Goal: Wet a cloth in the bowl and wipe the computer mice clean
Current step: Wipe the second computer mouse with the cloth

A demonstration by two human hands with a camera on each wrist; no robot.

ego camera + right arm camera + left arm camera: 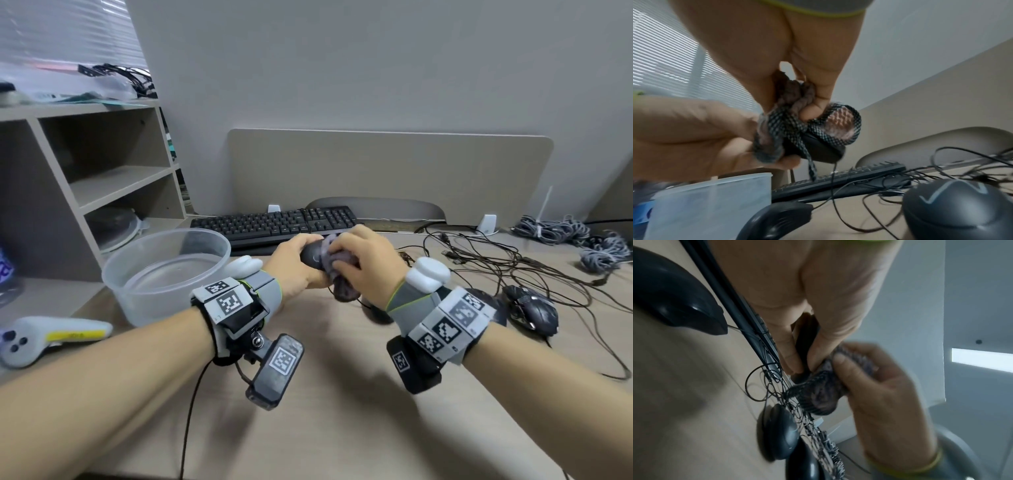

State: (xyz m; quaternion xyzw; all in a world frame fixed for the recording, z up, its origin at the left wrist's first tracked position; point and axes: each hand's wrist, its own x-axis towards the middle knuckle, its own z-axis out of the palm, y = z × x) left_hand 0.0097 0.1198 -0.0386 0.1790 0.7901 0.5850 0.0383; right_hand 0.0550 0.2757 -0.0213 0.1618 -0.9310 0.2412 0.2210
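My left hand [296, 263] grips a black wired mouse [312, 256] held up above the desk. My right hand [363, 260] grips a bunched grey-purple cloth [344, 286] and presses it against that mouse. The left wrist view shows the mouse [805, 344] between my left fingers, with the cloth [818, 394] under my right thumb. In the right wrist view the cloth [789, 116] wraps over the mouse [822, 149]. A clear plastic bowl [164, 274] with water stands left of my hands. More black mice [534, 310] lie at the right.
A black keyboard [274, 222] lies behind my hands. Tangled cables [513, 263] spread over the desk's right side. A white controller [51, 337] lies at the left edge, below a shelf unit [102, 171]. A beige partition [390, 171] backs the desk.
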